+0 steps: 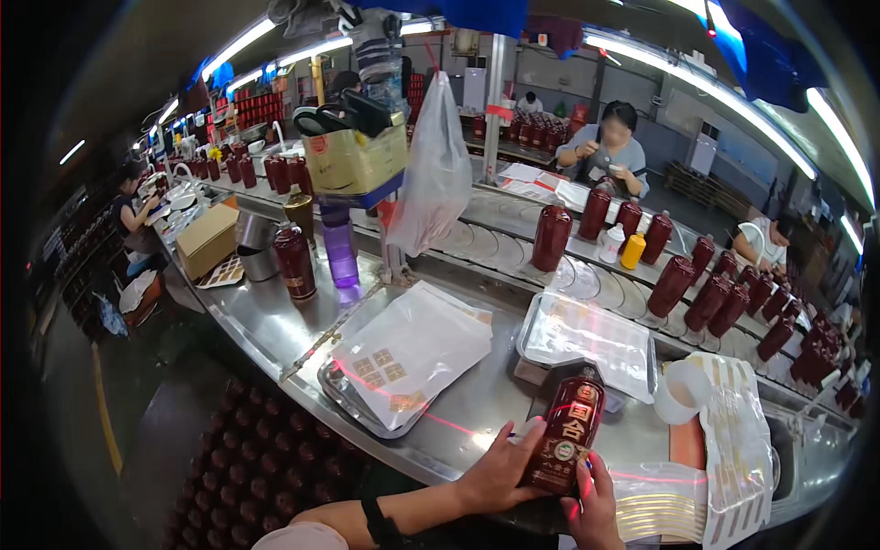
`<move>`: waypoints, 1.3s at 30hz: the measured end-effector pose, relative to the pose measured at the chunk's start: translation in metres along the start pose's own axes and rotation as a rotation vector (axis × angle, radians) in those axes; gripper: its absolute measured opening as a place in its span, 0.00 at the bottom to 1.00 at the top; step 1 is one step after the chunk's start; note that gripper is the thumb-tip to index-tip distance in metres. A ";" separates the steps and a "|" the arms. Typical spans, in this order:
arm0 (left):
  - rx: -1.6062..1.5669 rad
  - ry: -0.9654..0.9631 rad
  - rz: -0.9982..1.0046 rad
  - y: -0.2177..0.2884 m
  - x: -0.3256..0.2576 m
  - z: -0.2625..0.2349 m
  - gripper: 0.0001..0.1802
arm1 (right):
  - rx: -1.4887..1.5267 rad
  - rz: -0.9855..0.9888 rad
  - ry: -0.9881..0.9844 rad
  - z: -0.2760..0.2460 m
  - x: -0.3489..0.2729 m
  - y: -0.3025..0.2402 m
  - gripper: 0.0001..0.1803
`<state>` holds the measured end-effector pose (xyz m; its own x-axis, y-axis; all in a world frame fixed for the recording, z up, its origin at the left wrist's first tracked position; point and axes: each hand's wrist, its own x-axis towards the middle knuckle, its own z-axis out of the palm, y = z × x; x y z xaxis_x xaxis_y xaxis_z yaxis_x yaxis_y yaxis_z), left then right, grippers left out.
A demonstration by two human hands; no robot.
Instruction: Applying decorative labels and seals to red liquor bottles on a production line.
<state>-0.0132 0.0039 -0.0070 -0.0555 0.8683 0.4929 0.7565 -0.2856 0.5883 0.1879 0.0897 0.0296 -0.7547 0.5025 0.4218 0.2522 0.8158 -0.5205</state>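
Note:
A dark red glossy bottle (570, 422) with gold lettering and a round emblem leans tilted over the table's near edge. My left hand (506, 467) is wrapped round its left side and lower part, with the thumb along the front. At the bottle's lower right, my right hand (594, 502) has its fingertips closed against the front face near the emblem. Whether a small sticker lies under those fingertips, I cannot make out. Just right of my right hand lies a sheet with gold strips (658, 515). A dark band circles my left wrist.
White sheets with gold squares (412, 344) lie over a metal tray (390, 429). Behind the bottle is another tray (587, 339); a white cup (680, 392) stands to its right. A conveyor (587, 275) carries several red bottles. Co-workers sit beyond it. Many bottles stand below left.

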 end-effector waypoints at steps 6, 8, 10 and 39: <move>0.104 0.012 -0.033 0.003 0.003 -0.006 0.58 | 0.039 0.016 0.024 0.000 -0.004 0.000 0.34; 0.190 0.032 0.019 0.005 0.005 -0.006 0.59 | 0.030 0.003 0.042 0.001 -0.005 0.000 0.35; 0.119 0.051 0.048 0.005 0.008 -0.006 0.59 | 0.000 -0.030 0.063 0.001 -0.006 0.001 0.35; 0.207 -0.013 0.146 0.005 0.024 -0.024 0.57 | 1.023 0.632 0.139 -0.017 0.014 0.029 0.09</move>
<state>-0.0268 0.0136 0.0233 0.0709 0.8295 0.5540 0.8734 -0.3199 0.3672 0.1949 0.1249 0.0329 -0.5843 0.8081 -0.0753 -0.0905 -0.1570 -0.9834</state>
